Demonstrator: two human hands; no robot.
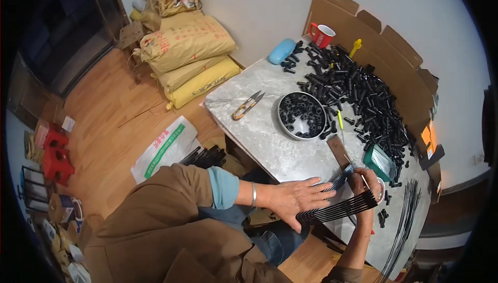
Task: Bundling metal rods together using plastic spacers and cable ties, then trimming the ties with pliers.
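My left hand (296,201) lies flat with its fingers stretched out, across a row of thin black strips (337,208) set side by side. At the strips' right end, my right hand (365,178) has its fingers curled round them, partly hiding the grip. A thin pale stick (365,182) shows by its fingers; whether it is held I cannot tell. Just beyond the hands, a brown flat bar (338,150) lies on the table. Close to my right hand stand a green box (380,162) of clear thin pieces and a small round white-rimmed container (382,190), partly hidden.
A metal bowl (280,121) holds black ring-like parts. Behind it spreads a heap of black bolt-shaped pieces (363,96) against cardboard (386,49). Thread snips (248,105), a blue case (281,51) and a red mug (322,36) sit there too. Long black strands (407,221) lie right.
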